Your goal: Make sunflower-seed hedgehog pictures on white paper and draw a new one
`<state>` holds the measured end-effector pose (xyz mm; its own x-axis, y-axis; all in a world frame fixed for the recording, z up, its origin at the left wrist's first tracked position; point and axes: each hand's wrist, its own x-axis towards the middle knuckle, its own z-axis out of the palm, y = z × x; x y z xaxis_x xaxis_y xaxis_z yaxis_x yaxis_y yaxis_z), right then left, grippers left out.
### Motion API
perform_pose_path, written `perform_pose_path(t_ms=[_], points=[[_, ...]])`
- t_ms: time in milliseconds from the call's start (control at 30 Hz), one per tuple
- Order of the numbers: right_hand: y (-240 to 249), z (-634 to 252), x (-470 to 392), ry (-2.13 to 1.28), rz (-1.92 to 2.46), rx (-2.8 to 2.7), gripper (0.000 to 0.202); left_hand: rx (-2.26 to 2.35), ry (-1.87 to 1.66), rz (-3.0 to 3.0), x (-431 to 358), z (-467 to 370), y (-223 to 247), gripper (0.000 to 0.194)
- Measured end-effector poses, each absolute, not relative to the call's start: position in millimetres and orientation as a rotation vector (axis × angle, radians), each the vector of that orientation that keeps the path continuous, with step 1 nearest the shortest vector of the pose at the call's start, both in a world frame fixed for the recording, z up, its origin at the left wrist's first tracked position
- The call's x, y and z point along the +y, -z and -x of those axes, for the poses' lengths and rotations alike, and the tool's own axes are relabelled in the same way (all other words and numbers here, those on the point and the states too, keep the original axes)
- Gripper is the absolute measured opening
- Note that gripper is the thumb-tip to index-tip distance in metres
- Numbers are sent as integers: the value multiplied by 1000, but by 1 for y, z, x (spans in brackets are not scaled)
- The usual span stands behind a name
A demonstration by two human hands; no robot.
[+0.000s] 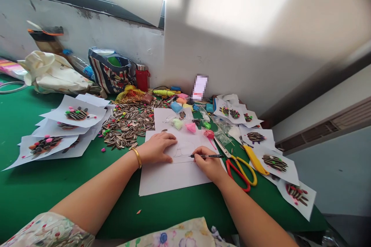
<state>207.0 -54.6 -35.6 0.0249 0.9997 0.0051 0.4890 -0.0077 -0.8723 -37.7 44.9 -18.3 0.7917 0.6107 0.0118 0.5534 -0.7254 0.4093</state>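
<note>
Floral cloth (174, 236) lies nearest, the left hand (156, 148) flat with thumb spread on white paper (171, 179), the right hand (211, 165) closed around a black pen (213, 156) at a faint outline (184, 150), judged part-drawn, with seemingly finished seed pictures (77, 114) either side

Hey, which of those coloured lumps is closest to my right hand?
The red lump, just beyond your right hand; the pink lump, bright green lump and pale green lump lie farther off.
</note>
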Motion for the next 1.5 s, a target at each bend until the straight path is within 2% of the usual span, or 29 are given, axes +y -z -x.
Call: perform_pose_path(t_ms=[1500], points=[[34,-202,-47,-853,1620,-1600,13,877,-191,-2608,45,37,16,71]])
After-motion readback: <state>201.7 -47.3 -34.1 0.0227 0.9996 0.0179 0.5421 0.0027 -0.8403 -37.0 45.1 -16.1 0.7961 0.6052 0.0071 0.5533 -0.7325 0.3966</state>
